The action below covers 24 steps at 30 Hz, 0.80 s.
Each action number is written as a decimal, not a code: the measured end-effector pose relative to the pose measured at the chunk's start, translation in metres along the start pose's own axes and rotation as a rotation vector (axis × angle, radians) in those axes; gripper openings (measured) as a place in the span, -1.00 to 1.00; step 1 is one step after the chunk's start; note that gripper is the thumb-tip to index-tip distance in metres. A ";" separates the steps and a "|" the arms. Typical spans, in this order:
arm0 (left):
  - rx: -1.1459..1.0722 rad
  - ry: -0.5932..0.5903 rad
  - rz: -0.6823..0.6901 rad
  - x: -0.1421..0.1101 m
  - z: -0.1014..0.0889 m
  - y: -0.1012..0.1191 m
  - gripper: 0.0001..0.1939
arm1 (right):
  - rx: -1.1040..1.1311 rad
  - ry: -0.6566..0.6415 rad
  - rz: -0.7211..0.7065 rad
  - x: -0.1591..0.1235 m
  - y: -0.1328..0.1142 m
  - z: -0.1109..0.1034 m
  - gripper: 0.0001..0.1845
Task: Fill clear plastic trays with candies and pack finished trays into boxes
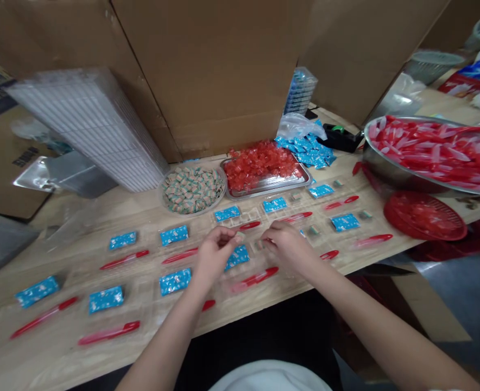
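My left hand [214, 251] is closed in a pinch on a small pale square packet [240, 237], held above a clear tray. Just to its right, my right hand [286, 243] has its fingers drawn together at another small square packet [259, 245], low over the same tray. A blue patterned sachet [237, 257] lies beneath my left fingers. Nearer me is a red pen-shaped plastic piece [257, 279]. Behind my hands stands a round bowl [163, 202] full of similar small packets.
Rows of clear trays with blue sachets [106, 299] and red pieces [109, 332] cover the table. At the back are a metal tray [264, 189] of red wrapped pieces, stacked clear trays [89, 119] and cardboard [215, 70]. A metal basin [403, 176] and red basket [425, 231] stand right.
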<state>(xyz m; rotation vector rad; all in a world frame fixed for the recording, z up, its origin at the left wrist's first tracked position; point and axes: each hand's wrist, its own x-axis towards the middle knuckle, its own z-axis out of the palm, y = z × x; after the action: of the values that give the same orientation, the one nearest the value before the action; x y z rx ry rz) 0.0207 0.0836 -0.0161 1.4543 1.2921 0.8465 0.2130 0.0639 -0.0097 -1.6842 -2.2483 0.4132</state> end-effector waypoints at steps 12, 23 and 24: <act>-0.067 0.041 -0.060 -0.019 -0.006 -0.026 -0.83 | -0.392 -0.039 0.216 0.009 -0.028 0.023 -0.83; -0.185 -0.124 -0.068 -0.019 -0.016 -0.008 -0.86 | 0.356 0.116 0.268 -0.004 -0.026 0.014 -0.94; -0.220 -0.161 -0.069 -0.019 -0.017 -0.004 -0.85 | 0.444 0.108 0.241 -0.005 -0.028 0.011 -0.91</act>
<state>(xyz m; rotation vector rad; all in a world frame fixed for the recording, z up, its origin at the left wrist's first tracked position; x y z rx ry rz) -0.0001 0.0680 -0.0136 1.2699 1.0866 0.7826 0.1854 0.0506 -0.0090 -1.6861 -1.7190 0.7899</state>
